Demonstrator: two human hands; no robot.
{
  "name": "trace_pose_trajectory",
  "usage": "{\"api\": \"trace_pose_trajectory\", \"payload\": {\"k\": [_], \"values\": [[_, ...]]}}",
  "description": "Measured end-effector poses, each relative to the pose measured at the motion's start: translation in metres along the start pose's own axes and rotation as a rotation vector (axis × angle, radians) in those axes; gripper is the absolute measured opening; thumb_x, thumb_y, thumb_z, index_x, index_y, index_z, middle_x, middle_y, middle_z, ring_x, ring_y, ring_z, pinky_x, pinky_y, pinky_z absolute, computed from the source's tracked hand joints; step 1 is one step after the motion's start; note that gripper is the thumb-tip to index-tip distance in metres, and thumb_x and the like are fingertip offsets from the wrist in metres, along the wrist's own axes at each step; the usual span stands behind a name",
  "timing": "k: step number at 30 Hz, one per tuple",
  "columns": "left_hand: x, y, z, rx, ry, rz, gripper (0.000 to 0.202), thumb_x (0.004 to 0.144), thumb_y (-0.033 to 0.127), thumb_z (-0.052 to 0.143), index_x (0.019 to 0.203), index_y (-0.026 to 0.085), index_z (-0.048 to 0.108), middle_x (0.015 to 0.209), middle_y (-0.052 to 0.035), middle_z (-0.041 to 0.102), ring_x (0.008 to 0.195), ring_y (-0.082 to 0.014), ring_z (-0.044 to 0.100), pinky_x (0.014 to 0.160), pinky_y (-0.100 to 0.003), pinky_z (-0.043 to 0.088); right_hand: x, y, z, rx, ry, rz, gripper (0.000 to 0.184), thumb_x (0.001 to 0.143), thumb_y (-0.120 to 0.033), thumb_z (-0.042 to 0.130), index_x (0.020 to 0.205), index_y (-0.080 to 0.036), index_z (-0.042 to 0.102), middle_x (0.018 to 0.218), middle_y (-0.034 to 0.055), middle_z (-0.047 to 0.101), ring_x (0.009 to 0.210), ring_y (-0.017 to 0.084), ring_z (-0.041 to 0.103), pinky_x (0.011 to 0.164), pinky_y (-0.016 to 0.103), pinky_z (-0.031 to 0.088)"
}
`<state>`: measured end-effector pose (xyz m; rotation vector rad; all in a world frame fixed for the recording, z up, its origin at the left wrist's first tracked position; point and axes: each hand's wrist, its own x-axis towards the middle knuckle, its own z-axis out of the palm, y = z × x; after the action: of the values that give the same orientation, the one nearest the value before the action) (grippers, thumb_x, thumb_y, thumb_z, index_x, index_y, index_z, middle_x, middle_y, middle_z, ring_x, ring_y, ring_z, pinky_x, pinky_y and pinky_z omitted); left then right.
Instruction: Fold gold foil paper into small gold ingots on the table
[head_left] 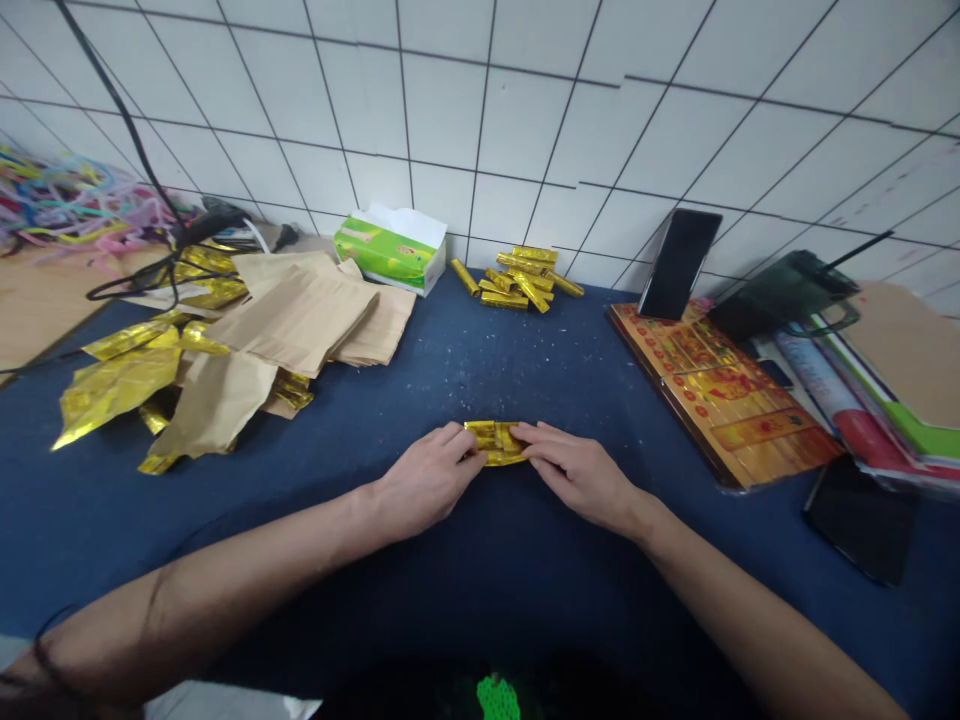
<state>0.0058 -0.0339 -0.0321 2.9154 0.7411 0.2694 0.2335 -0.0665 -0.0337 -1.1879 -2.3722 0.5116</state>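
A small folded piece of gold foil paper (496,443) lies flat on the dark blue tabletop (480,370) in front of me. My left hand (431,475) has its curled fingers and thumb pressed on the left end of the foil. At the right end, my right hand (581,470) holds the foil down with bent fingertips. Creases cross the middle of the foil between both hands. Farther back, near the wall, several rolled gold foil pieces (521,280) are heaped together.
Brown paper sheets (292,310) and loose gold foil sheets (124,380) spread on the left. A green tissue box (394,250) stands by the tiled wall. On the right are a propped phone (681,263), an orange-gold box (727,390), a dark jug (787,290) and a black tablet-like object (862,520).
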Motion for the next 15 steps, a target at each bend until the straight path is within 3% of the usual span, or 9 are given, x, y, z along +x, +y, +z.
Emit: {"api": "trace_pose_trajectory", "payload": {"k": [4, 9, 15], "values": [[-0.0005, 0.0002, 0.0041, -0.073, 0.050, 0.043, 0.025, 0.083, 0.007, 0.037, 0.101, 0.011, 0.053, 0.096, -0.0079, 0.052, 0.092, -0.0176, 0.046, 0.086, -0.033, 0.043, -0.0003, -0.0035, -0.0020, -0.062, -0.051, -0.012, 0.018, 0.083, -0.014, 0.044, 0.092, -0.017, 0.060, 0.120, 0.0093, 0.056, 0.115, 0.018, 0.047, 0.099, 0.043, 0.037], [-0.0022, 0.0003, 0.0049, -0.102, 0.060, -0.082, 0.025, 0.081, 0.004, 0.038, 0.093, 0.015, 0.057, 0.091, -0.0069, 0.050, 0.084, -0.0168, 0.045, 0.074, -0.029, 0.046, -0.0005, -0.0025, -0.0001, -0.118, -0.059, -0.041, 0.019, 0.085, -0.015, 0.043, 0.094, -0.017, 0.059, 0.120, 0.0094, 0.055, 0.115, 0.019, 0.046, 0.098, 0.044, 0.037], [0.0009, -0.0030, 0.0013, -0.166, 0.028, -0.114, 0.028, 0.081, 0.004, 0.036, 0.093, 0.016, 0.059, 0.083, -0.0047, 0.053, 0.079, -0.0154, 0.048, 0.075, -0.030, 0.044, 0.0014, -0.0009, 0.0025, -0.051, -0.013, 0.002, 0.022, 0.085, -0.011, 0.039, 0.093, -0.015, 0.059, 0.114, 0.0084, 0.060, 0.111, 0.016, 0.051, 0.098, 0.039, 0.038]]}}
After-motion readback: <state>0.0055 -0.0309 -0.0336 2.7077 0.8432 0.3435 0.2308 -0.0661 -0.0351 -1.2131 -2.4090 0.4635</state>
